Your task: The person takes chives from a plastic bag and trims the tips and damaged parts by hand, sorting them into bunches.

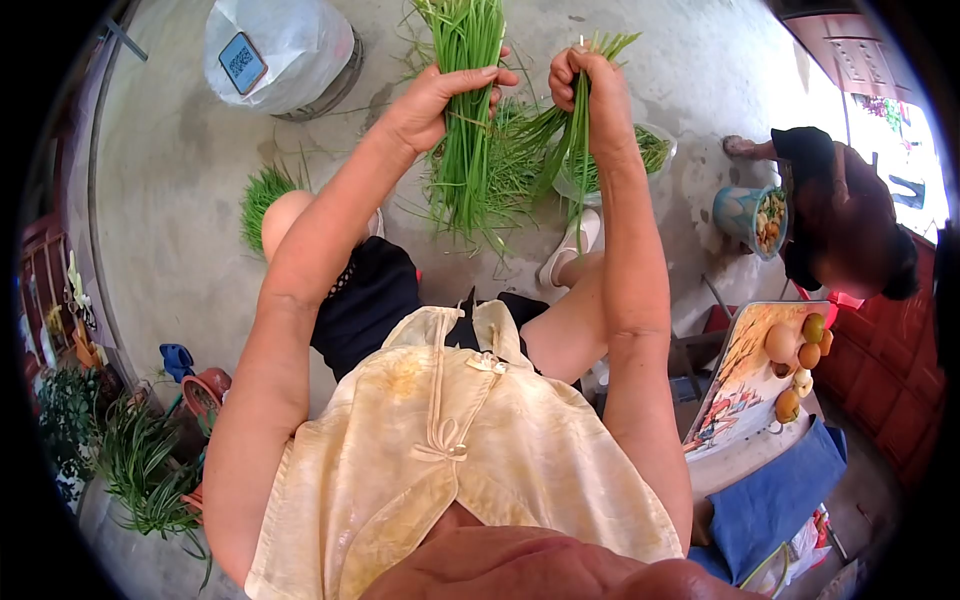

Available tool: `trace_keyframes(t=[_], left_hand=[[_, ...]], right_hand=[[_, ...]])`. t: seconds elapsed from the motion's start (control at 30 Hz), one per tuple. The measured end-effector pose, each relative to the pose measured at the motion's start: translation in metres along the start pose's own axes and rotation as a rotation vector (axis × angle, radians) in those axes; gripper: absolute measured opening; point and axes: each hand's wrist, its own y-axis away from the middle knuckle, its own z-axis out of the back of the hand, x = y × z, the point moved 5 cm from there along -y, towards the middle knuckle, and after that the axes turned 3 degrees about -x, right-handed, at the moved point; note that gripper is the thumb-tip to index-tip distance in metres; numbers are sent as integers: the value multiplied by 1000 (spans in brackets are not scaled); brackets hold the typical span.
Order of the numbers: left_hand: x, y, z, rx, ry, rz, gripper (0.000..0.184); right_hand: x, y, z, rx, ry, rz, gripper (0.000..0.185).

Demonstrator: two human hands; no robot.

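Note:
My left hand [428,108] is wrapped round a thick bunch of long green garlic chives [468,150], its thumb stretched across the front and its fingertips showing on the far side. The bunch hangs lengthwise, with its upper end cut off by the frame's top. To the right, my right hand [596,88] is closed in a fist round a smaller bunch of chives [575,150], whose leaves droop down and to the left. Beneath both hands, loose chives [515,190] lie scattered on the concrete floor. A clear plastic bag [655,172] with greens in it sits behind my right wrist.
Another pile of chives [262,200] lies by my left knee. A bucket under white plastic [290,40] carries a phone-sized QR code card [242,63]. At right, a person [845,200] bends near a blue bucket [738,215] of scraps. Eggs and fruit rest on a small table [735,345].

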Motion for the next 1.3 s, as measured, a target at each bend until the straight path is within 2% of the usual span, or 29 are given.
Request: trace_keyframes(t=[0.07,0.2,0.3,0.43,0.53,0.63,0.73,0.87,0.97,1.07,1.17,1.3], left_hand=[[-1,1,-1,32,24,7,36],[0,2,-1,20,7,40,35],[-1,2,-7,86,34,29,34],[2,0,-7,61,57,56,35],[3,0,-3,-16,10,36,38],[5,-1,3,-61,-13,30,39],[5,1,4,-69,2,36,39],[4,2,5,-66,41,47,38],[1,3,5,-107,38,59,34],[3,2,3,-86,39,51,31],[12,1,1,-52,64,81,29],[9,0,-3,-88,-9,-26,27]], right_hand=[[2,3,-6,6,-88,-11,24],[-8,8,-17,107,-19,-53,20],[-10,10,-27,-68,253,156,20],[-12,7,-17,-95,305,23,17],[-5,8,-18,-91,287,122,16],[-6,5,-4,-208,585,255,20],[9,-2,23,-472,635,220,25],[25,-4,34,-523,998,321,28],[22,4,18,-468,790,311,25],[-9,1,-2,-232,431,68,22],[-19,5,-16,-176,176,-44,22],[-14,5,-21,-182,187,-42,14]])
